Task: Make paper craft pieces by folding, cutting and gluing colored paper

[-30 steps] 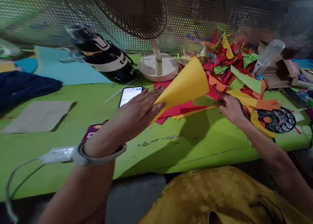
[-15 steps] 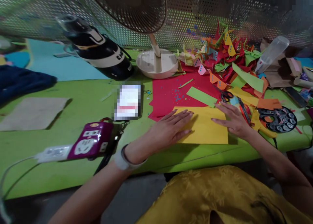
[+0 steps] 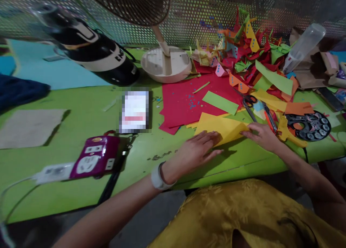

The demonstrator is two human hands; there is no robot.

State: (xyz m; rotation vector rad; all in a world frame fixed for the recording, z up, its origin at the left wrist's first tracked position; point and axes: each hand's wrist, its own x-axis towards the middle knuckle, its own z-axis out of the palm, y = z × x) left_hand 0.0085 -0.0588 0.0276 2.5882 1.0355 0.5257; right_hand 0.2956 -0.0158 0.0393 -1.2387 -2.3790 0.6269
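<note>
A yellow paper (image 3: 216, 127) lies at an angle on the green table, its right part lifted and curving. My right hand (image 3: 261, 137) pinches its right corner between thumb and fingers. My left hand (image 3: 198, 150), with a pale band at the wrist, lies over the paper's lower left edge, fingers spread and palm down. More yellow paper edges show beneath, beside a large red sheet (image 3: 178, 100). A light green strip (image 3: 220, 102) rests on the red sheet, near small blue dots.
Scissors (image 3: 250, 103), a yellow glue gun (image 3: 290, 136) and a black round tray (image 3: 310, 127) lie right. Cut paper (image 3: 243, 60) is heaped behind. A fan base (image 3: 166, 66), black bottle (image 3: 100, 55), phone (image 3: 135, 111) and purple power strip (image 3: 94, 156) stand or lie left.
The yellow paper has turned and its right side has come up. My right hand has closed on its corner; my left hand has shifted toward its lower left edge. The view has moved slightly.
</note>
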